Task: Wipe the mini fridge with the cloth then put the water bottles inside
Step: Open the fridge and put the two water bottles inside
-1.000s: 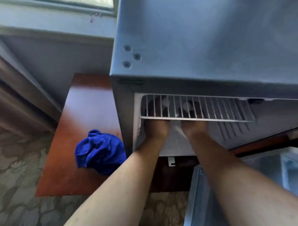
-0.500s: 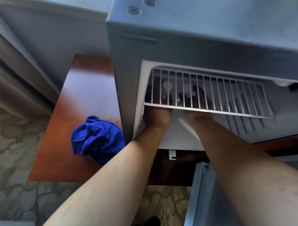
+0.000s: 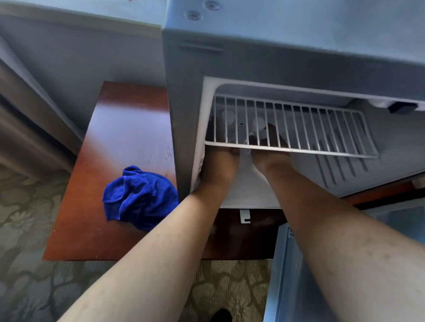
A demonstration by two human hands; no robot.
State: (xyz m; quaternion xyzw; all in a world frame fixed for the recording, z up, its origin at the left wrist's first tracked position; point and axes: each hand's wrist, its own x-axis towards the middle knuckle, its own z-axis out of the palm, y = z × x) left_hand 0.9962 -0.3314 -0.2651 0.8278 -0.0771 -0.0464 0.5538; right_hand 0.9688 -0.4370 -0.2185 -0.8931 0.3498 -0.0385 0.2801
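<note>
From the head camera I see the mini fridge [image 3: 295, 43] open on a wooden stand [image 3: 126, 124], with both forearms reaching under its white wire shelf [image 3: 292, 127]. The left hand [image 3: 218, 166] and right hand [image 3: 270, 155] go in side by side at the compartment's left end, where two water bottles [image 3: 257, 125] show as pale caps through the bars; I cannot tell how either hand's fingers are set, since the shelf hides them. The blue cloth [image 3: 139, 196] lies bunched on the stand (just left of the fridge), untouched.
</note>
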